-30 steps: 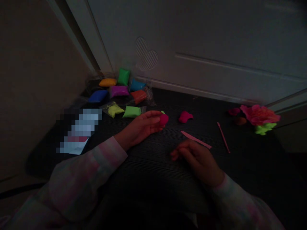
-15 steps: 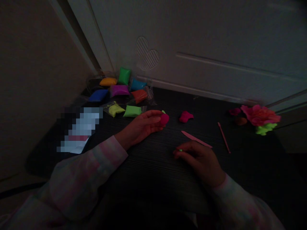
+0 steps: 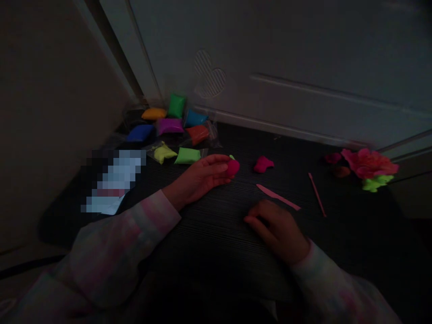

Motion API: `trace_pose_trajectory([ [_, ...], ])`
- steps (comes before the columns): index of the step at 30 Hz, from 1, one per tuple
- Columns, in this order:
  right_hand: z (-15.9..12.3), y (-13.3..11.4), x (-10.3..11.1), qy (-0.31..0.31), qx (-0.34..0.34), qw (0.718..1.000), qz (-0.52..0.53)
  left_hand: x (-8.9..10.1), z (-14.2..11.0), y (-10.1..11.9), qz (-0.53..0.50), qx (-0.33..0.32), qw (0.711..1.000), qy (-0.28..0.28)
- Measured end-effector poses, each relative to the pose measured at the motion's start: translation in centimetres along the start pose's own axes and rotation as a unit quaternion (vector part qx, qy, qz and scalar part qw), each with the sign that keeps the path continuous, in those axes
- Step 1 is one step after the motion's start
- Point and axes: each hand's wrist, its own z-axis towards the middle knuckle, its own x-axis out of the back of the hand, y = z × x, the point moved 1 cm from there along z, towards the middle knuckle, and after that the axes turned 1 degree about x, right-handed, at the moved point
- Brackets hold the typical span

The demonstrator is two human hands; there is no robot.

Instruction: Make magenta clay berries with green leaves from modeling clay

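My left hand (image 3: 209, 174) is closed around a pink-red ball of modelling clay (image 3: 232, 168), which shows beyond the fingertips. A small light-green piece of clay (image 3: 231, 157) sits on top of the ball. My right hand (image 3: 275, 229) is held low over the dark table with thumb and fingertips pinched together. The bit of green clay seen between them earlier is now hidden by the fingers. Just beyond this hand lies a flat pink modelling knife (image 3: 278, 197). A magenta lump of clay (image 3: 263, 164) rests between and beyond my two hands.
Several clay packets, including a light-green packet (image 3: 187, 155), lie at back left by a pixelated bright item (image 3: 116, 182). A thin pink stick tool (image 3: 317, 194) lies right. At far right are a pink clay flower (image 3: 369, 163) and a brown lump (image 3: 340, 171). A white panel (image 3: 286, 54) stands behind.
The fingertips of my right hand have rolled over the small green bit, which no longer shows. My left hand keeps its hold on the ball. The view has shifted slightly.
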Motion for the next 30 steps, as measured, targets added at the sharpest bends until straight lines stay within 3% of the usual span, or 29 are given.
trace_pose_trajectory([
  [8,-1.2,1.2,-0.5,-0.012,0.024,0.999,-0.019,0.2,0.2,-0.1,0.008,0.004,1.0,0.002],
  [16,-1.8,1.3,-0.4,-0.039,0.029,0.975,-0.215,0.0,0.1,0.0,0.01,0.006,1.0,0.004],
  [22,-3.1,2.0,0.5,-0.06,0.044,0.974,-0.213,-0.2,0.1,0.1,0.017,0.004,1.0,0.005],
  [30,-3.3,1.5,0.7,-0.082,0.056,0.953,-0.285,-0.2,0.1,0.0,0.018,0.007,1.0,-0.004],
])
